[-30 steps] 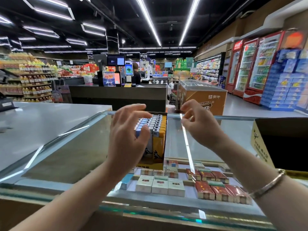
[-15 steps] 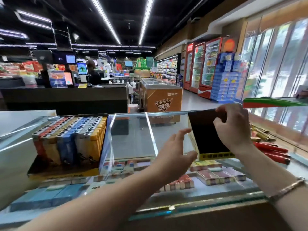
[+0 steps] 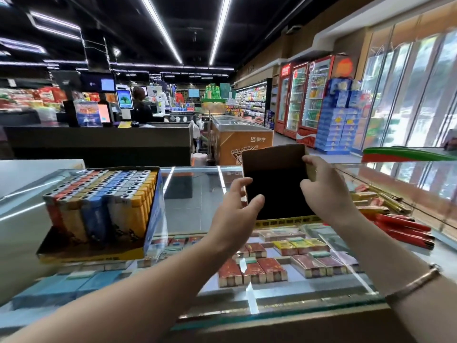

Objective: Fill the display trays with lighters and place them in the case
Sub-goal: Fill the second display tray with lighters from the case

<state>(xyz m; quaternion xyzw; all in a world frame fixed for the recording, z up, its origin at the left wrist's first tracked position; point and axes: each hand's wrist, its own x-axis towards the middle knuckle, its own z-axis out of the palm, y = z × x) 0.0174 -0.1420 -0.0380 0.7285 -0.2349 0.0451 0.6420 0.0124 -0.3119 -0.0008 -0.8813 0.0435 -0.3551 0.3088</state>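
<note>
the glass case top (image 3: 197, 194) carries a filled lighter tray (image 3: 99, 211) and an empty tray (image 3: 277, 184).

The glass tabletop (image 3: 197, 194) at mid-frame was smooth and glossy, streaked with ceiling-light reflections. The empty tray (image 3: 274, 184) right of centre looked like matt cardboard, dark inside. The lighters (image 3: 103, 194) at left had shiny plastic bodies and metal caps. A polished metal bangle (image 3: 413, 283) gleamed at lower right.
</note>
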